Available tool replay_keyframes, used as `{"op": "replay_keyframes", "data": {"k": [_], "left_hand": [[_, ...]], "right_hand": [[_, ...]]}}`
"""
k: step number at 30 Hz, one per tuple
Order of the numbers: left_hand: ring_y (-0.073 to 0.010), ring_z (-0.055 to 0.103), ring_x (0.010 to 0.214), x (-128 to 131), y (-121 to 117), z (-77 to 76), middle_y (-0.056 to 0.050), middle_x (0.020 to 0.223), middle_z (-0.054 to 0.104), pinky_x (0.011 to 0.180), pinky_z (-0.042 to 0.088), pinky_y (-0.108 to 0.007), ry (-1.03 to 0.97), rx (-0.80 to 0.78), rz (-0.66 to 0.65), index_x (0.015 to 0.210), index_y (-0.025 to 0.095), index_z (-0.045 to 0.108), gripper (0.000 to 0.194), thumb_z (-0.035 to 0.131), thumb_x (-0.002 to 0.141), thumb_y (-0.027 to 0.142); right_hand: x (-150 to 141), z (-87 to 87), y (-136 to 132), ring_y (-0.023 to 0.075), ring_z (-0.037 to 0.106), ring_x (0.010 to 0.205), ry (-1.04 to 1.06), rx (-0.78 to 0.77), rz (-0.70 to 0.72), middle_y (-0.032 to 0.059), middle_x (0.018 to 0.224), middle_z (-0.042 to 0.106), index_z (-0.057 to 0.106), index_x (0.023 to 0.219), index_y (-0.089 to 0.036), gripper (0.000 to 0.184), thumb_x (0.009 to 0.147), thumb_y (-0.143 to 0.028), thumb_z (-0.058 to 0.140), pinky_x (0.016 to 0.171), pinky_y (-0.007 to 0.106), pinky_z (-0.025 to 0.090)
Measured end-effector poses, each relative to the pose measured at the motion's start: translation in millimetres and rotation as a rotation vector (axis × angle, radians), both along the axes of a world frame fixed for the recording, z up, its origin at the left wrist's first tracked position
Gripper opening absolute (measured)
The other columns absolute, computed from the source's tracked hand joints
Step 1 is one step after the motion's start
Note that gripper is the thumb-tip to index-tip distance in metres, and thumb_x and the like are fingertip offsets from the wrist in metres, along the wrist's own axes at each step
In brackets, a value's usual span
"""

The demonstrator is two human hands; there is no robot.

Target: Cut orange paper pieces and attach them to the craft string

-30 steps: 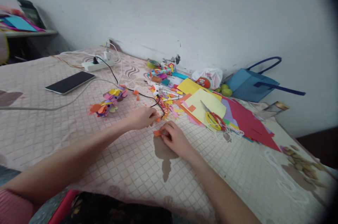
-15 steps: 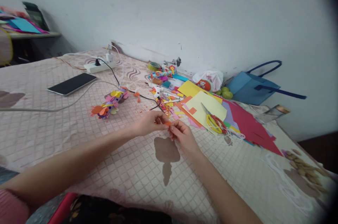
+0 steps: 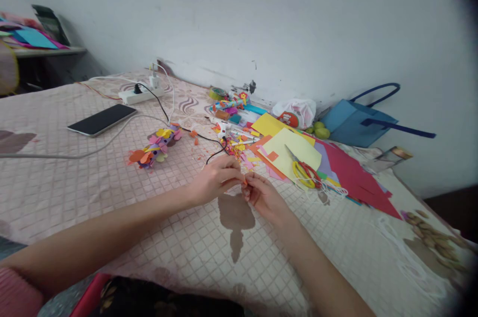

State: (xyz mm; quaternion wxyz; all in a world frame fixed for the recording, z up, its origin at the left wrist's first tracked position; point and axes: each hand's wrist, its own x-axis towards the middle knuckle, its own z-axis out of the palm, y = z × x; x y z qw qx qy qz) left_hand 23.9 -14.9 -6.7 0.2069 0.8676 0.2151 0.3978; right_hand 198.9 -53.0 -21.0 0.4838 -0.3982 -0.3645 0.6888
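My left hand (image 3: pixel 218 180) and my right hand (image 3: pixel 266 196) meet over the near middle of the table, fingertips pinched together. Between them is a small orange paper piece (image 3: pixel 245 181), mostly covered by the fingers. To the left of my hands lies a purple roll decorated with paper petals (image 3: pixel 157 145) in yellow, pink and orange. Beyond my hands sits a white glue gun (image 3: pixel 223 130) with a black cord, beside a heap of small paper scraps (image 3: pixel 237 150). A few orange bits (image 3: pixel 193 134) rest near the decorated roll.
Scissors (image 3: pixel 304 170) with yellow and red handles lie on coloured paper sheets (image 3: pixel 291 148) at right, by white string (image 3: pixel 332 187). Farther back are a blue bag (image 3: pixel 354 123) and a second decorated roll (image 3: pixel 229 104). A tablet (image 3: pixel 102 119) and power strip (image 3: pixel 140 94) are at left.
My left hand has turned, its back now more toward me and its fingers reaching farther right. The orange paper piece has shifted slightly right and is more hidden.
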Motion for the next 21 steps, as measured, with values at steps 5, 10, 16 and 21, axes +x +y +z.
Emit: {"op": "replay_keyframes", "data": {"k": [5, 10, 16, 21], "left_hand": [[-0.0127, 0.054, 0.071, 2.5, -0.1, -4.0, -0.003, 0.084, 0.06, 0.065, 0.044, -0.024, -0.01, -0.263, 0.052, 0.094, 0.017, 0.057, 0.014, 0.056, 0.082, 0.023], [-0.0108, 0.055, 0.067, 3.3, -1.5, -1.7, -0.002, 0.08, 0.062, 0.063, 0.044, -0.021, -0.042, -0.406, -0.012, 0.089, 0.017, 0.06, 0.011, 0.055, 0.081, 0.021], [-0.0128, 0.058, 0.072, 5.1, 3.5, -6.4, -0.005, 0.08, 0.063, 0.066, 0.045, -0.024, -0.123, -0.537, -0.058, 0.081, 0.014, 0.063, 0.014, 0.059, 0.079, 0.027], [-0.0113, 0.058, 0.065, 8.7, 6.2, -10.9, -0.004, 0.072, 0.063, 0.061, 0.046, -0.023, -0.295, -0.837, -0.094, 0.076, 0.011, 0.06, 0.024, 0.068, 0.071, 0.033]], "right_hand": [[-0.4, 1.0, -2.1, 0.0086, 0.046, 0.052, -0.164, 0.152, -0.09, -0.0031, 0.063, 0.053, 0.057, 0.073, -0.019, 0.013, 0.074, -0.03, 0.065, 0.05, 0.021, 0.038], [0.4, -2.3, -0.7, 0.0089, 0.046, 0.051, -0.331, 0.283, -0.151, -0.0032, 0.062, 0.053, 0.055, 0.072, -0.019, 0.013, 0.077, -0.03, 0.061, 0.05, 0.022, 0.038], [0.0, -3.4, -1.2, 0.0088, 0.046, 0.05, -0.428, 0.376, -0.189, -0.0043, 0.06, 0.051, 0.054, 0.073, -0.019, 0.012, 0.08, -0.029, 0.058, 0.049, 0.022, 0.038], [-2.2, -0.7, -4.1, 0.0096, 0.047, 0.051, -0.421, 0.379, -0.173, -0.0033, 0.061, 0.052, 0.056, 0.076, -0.02, 0.012, 0.079, -0.031, 0.059, 0.049, 0.022, 0.04]]}}
